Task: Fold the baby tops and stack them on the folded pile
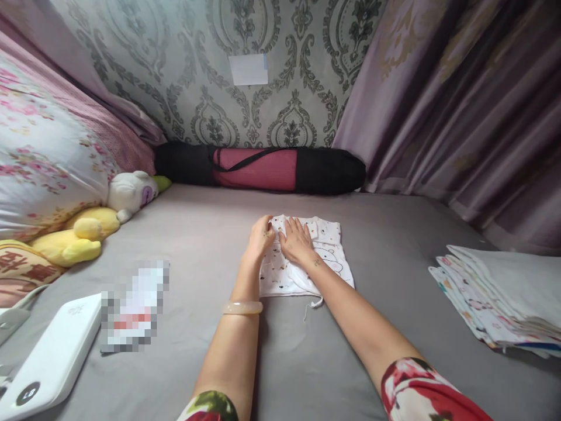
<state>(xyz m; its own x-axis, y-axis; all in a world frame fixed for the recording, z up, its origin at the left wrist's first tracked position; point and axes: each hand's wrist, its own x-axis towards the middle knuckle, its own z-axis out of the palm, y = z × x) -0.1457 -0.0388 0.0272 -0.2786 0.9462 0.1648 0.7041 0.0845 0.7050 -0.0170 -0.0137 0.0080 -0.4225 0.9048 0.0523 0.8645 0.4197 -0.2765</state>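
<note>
A small white baby top (pixel 346 272) with tiny prints and a line-drawn animal face lies partly folded on the grey bed sheet. One white tie string (pixel 316 303) trails off its near edge. My left hand (pixel 262 237) is at the garment's far left corner, fingers curled in against its edge as if pinching it; the fingertips are partly hidden. Flat on the upper middle of the cloth rests my right hand (pixel 297 241), its fingers stretched out and slightly spread, covering part of the print.
Folded printed cloths (pixel 495 298) are stacked at the right. On the left lie a white power bank (pixel 56 351), a blurred-out packet (pixel 138 310), yellow and white plush toys (pixel 131 193) and a floral pillow (pixel 48 146). A black and pink rolled bag (pixel 258 169) lies along the wall.
</note>
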